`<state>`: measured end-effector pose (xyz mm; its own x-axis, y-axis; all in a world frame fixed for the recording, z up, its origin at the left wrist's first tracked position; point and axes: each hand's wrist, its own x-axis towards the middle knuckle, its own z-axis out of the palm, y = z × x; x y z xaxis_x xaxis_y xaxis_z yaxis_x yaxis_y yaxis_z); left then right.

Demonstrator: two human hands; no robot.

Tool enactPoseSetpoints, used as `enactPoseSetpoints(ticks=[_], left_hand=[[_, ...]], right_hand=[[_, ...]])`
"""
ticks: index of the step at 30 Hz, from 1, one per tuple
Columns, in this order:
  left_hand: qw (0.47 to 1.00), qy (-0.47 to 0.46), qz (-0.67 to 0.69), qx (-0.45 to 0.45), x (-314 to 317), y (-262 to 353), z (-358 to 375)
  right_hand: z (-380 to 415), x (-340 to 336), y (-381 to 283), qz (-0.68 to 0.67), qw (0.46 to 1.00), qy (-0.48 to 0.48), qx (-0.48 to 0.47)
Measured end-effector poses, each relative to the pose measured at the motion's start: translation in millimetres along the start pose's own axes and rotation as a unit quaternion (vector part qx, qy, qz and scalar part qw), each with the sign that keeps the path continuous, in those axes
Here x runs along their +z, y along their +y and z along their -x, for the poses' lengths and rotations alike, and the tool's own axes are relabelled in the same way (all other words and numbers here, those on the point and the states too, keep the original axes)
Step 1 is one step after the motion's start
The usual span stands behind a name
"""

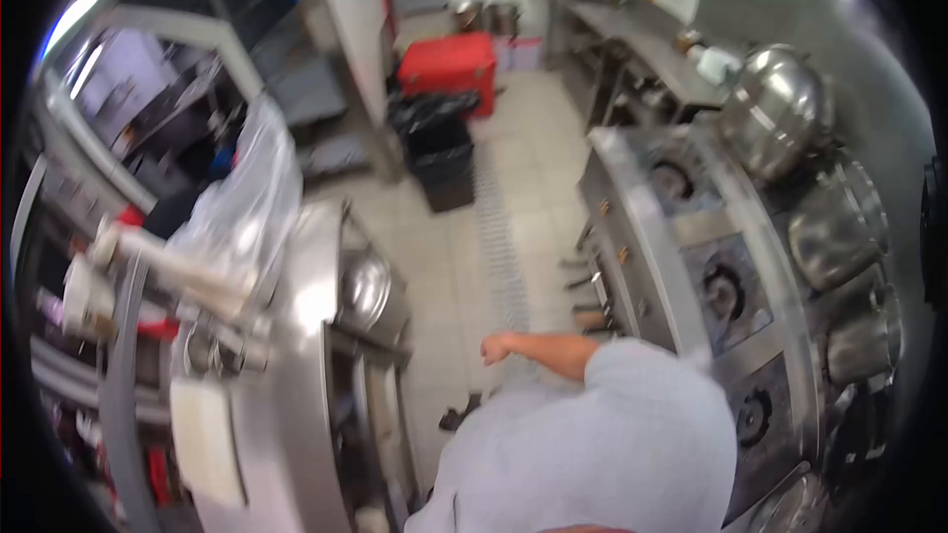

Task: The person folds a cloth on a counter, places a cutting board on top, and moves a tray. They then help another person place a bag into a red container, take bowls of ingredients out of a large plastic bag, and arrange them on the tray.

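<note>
The right hand (499, 346) hovers over floor tiles (434, 271) between the steel counter (281, 424) and 3 burners (724, 291); I cannot tell its grip or the left hand's.

The right hand (497, 347) reaches out near six o'clock above the floor (439, 281), beside the drain grating (499, 247); blur hides its fingers' exact pose. A burner stove (691, 237) runs from two to four o'clock, steel pots (834, 227) behind it. A steel tabletop (281, 415) with a white board (205, 439) lies at eight, a black bin (434, 163) at eleven, a red box (446, 61) at twelve.
</note>
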<state>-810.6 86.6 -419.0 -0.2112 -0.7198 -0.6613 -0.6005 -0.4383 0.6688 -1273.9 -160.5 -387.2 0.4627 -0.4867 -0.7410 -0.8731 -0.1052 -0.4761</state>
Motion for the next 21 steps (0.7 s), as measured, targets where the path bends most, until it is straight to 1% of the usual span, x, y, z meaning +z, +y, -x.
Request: enactPoseSetpoints(ticks=[1,2,3,4,5,6,7,9,10,11,12,13,14,15,16,17,18,19,20,21], left_hand=[[0.996,-0.017,-0.045,0.071,-19.1,26.6,-38.2],[0.984,-0.032,-0.101,0.145,-40.9,45.5,-67.8],[0.969,-0.046,-0.139,0.199,-63.9,63.8,-99.7],[0.976,-0.069,-0.100,0.181,-82.4,84.4,-125.5],[0.996,-0.001,0.083,-0.039,-91.7,139.6,-134.9],[0.990,-0.028,0.123,-0.054,-108.9,151.6,-178.4],[0.996,0.004,0.078,-0.043,-117.1,184.5,-199.0],[0.996,-0.020,0.070,-0.047,-129.8,221.5,-252.9],[0.995,-0.046,0.084,-0.036,-129.7,241.6,-266.6],[0.998,-0.052,0.038,0.003,-126.8,249.6,-288.7],[0.997,-0.045,-0.004,0.062,-120.8,262.1,-299.1],[0.995,-0.048,-0.033,0.079,-113.0,275.1,-307.8],[0.997,-0.065,-0.019,0.029,-101.3,287.9,-316.0],[0.995,-0.069,-0.064,-0.016,-89.4,310.2,-320.6],[0.988,-0.108,-0.101,-0.034,-77.5,323.5,-342.7],[0.977,-0.148,-0.136,-0.065,-70.4,321.8,-353.7],[0.964,-0.196,-0.153,-0.096,-64.2,327.2,-360.4],[0.948,-0.244,-0.169,-0.118,-66.4,344.3,-375.5],[0.932,-0.270,-0.170,-0.171,-69.4,361.0,-394.7],[0.912,-0.303,-0.166,-0.220,-63.6,378.4,-412.7]], right_hand=[[24.2,-26.4,35.9,-0.026,0.993,0.115,0.020],[38.1,-37.1,57.6,-0.057,0.974,0.218,0.026],[34.9,-42.8,94.6,0.024,0.969,0.245,0.016],[28.2,-40.3,127.2,0.093,0.960,0.263,0.002],[58.8,-43.1,118.4,-0.097,0.946,0.305,0.046],[101.1,-58.6,105.9,-0.273,0.893,0.344,0.097],[100.0,-53.1,117.3,-0.284,0.889,0.344,0.106],[95.6,-41.2,136.8,-0.316,0.870,0.363,0.109],[105.1,-45.2,139.3,-0.363,0.877,0.290,0.123],[105.1,-47.3,146.0,-0.432,0.842,0.287,0.148],[101.9,-37.3,155.2,-0.496,0.806,0.275,0.172],[103.5,-34.2,155.9,-0.555,0.745,0.307,0.205],[77.5,-4.3,198.0,-0.585,0.728,0.318,0.165],[73.8,15.0,228.4,-0.358,0.841,0.387,0.120],[76.6,20.2,226.5,-0.507,0.739,0.401,0.190],[84.7,18.3,217.1,-0.643,0.639,0.362,0.215],[105.3,11.8,205.6,-0.691,0.620,0.307,0.211],[120.0,-1.5,189.3,-0.422,0.820,0.274,0.272],[81.3,49.0,212.1,-0.746,0.487,0.350,0.290],[82.5,55.1,222.5,-0.754,0.480,0.337,0.296]])
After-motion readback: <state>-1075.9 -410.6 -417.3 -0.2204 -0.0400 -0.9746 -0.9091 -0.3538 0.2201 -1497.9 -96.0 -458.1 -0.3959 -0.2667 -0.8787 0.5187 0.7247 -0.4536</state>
